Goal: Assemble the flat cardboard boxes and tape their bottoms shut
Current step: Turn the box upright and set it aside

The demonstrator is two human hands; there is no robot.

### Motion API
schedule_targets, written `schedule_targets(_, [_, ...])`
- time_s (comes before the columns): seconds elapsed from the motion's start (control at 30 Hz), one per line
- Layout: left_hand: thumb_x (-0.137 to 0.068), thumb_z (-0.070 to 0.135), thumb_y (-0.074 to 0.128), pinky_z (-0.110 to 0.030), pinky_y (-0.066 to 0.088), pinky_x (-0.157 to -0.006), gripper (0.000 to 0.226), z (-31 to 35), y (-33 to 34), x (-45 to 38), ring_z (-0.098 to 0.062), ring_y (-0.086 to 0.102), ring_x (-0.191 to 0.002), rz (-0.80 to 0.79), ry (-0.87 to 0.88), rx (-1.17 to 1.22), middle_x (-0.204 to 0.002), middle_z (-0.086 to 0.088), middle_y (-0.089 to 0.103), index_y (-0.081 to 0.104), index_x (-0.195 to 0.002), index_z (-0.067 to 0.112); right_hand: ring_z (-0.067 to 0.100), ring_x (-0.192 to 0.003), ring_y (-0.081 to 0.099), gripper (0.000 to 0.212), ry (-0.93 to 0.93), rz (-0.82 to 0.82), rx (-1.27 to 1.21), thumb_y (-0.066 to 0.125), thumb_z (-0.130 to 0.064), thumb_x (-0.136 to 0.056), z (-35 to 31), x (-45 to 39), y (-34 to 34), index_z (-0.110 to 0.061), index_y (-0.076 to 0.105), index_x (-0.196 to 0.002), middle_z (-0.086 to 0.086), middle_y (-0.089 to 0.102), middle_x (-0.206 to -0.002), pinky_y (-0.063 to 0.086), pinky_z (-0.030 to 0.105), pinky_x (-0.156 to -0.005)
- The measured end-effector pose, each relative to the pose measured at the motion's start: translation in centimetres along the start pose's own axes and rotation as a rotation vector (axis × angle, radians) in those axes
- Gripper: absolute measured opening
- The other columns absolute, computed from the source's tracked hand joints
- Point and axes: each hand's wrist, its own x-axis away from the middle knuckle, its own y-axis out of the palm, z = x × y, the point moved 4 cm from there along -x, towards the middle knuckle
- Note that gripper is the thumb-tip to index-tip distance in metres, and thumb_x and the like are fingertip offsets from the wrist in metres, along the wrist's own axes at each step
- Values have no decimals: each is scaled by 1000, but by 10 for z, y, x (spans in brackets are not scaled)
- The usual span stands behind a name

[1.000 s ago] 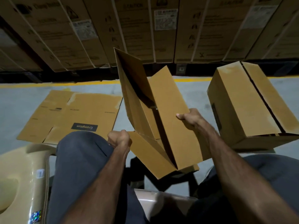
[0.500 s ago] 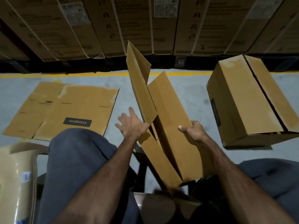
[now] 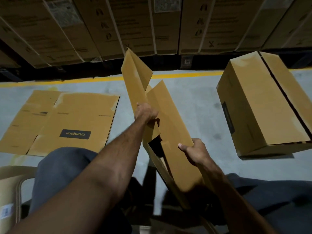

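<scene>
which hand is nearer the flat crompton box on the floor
Left. The left hand grips the half-opened box just right of the flat Crompton box; the right hand is farther right.

Dim warehouse light, dark lower corners, wide-angle bending edges, slight blur.

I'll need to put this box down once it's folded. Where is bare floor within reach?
Bare floor lies between the box in hand and the assembled box on the right, back to the yellow line. A narrower strip runs between the flat Crompton sheet and the held box. The left is taken by that sheet.
</scene>
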Motion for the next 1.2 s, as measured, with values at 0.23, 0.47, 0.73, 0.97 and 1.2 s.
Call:
schedule_targets(0.23, [-102,9,56,-48,65,-65,13,-6,-31,12,-34,68,-70,-93,145,-13,-92,-17,65,61,-94,1,30,-99,70,43,29,100,58,78,-34,-95,0,-9,-22,-4,71,-125,12,76,-117,58,37,-85])
schedule_targets(0.47, [-97,-1,54,-41,60,-59,8,-39,-56,29,-35,68,-82,-56,151,26,-107,-25,67,58,-103,0,36,-110,69,49,47,157,142,79,-40,-93,-15,3,-35,-4,68,-125,14,73,-124,59,47,-97])
schedule_targets(0.73, [-100,2,56,-48,65,-75,16,-71,-76,45,-37,69,-90,-103,117,152,-108,-17,65,57,-116,2,34,-100,70,41,20,184,286,80,-41,-93,-55,9,-69,-7,69,-113,12,72,-112,61,47,-91])
schedule_targets(0.97, [-95,-1,60,-30,47,-46,11,-129,-83,66,-22,58,-59,-133,127,-21,-78,-10,60,60,-87,5,31,-90,70,26,-33,418,372,77,-31,-95,-93,2,-65,-12,62,-88,11,72,-100,63,43,-77])
schedule_targets(1.2, [-89,7,61,-46,62,-85,13,-147,-61,69,-32,67,-93,-84,156,107,-102,-12,68,63,-102,10,25,-86,63,33,4,298,215,76,-30,-97,-65,4,-109,-4,66,-115,8,65,-102,48,30,-59])
